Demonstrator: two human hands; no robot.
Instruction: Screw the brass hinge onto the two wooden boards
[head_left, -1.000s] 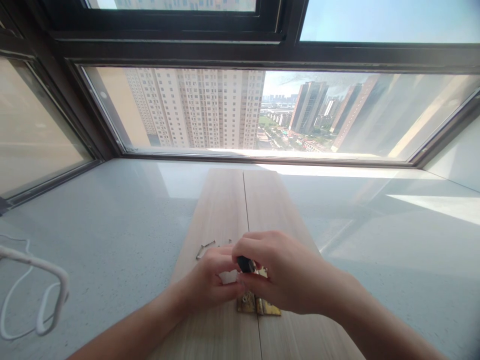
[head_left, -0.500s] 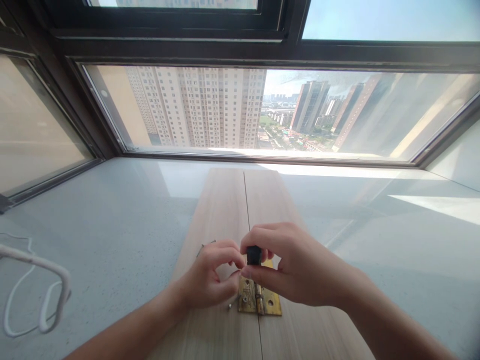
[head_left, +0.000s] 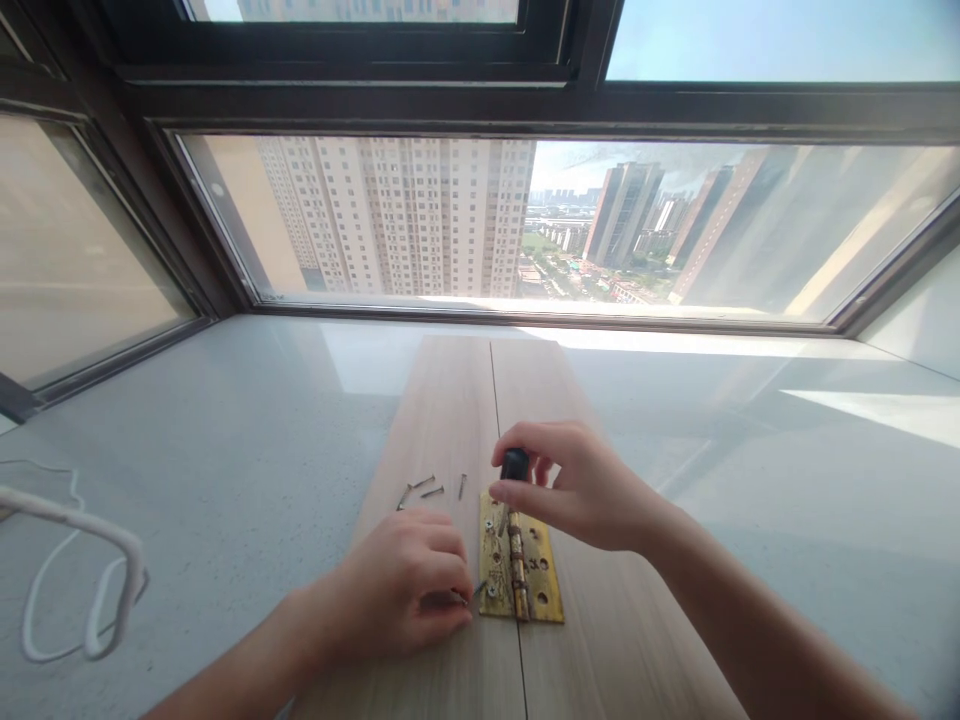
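Observation:
A brass hinge (head_left: 552, 580) lies unfolded across the seam between two pale wooden boards (head_left: 450, 400), with screw heads in its left leaf and bare holes in its right leaf. My right hand (head_left: 574, 485) grips the black handle of a screwdriver (head_left: 514, 464), its shaft slanting down over the upper left leaf. Beside the hinge's lower left edge, my left hand (head_left: 409, 580) has its fingers curled down on a screw (head_left: 480, 589); only one end of it shows past the fingertips. Several loose screws (head_left: 433, 492) lie on the left board above that hand.
The boards rest on a pale speckled sill (head_left: 300, 430) that runs up to a dark window frame (head_left: 480, 318). At the left stands a bent white tube (head_left: 112, 545) with a thin white cable. Tall buildings show through the glass.
My left hand has moved down and left from beside the screwdriver onto the screw by the hinge. My right hand has lifted the screwdriver up and away, uncovering more of the hinge.

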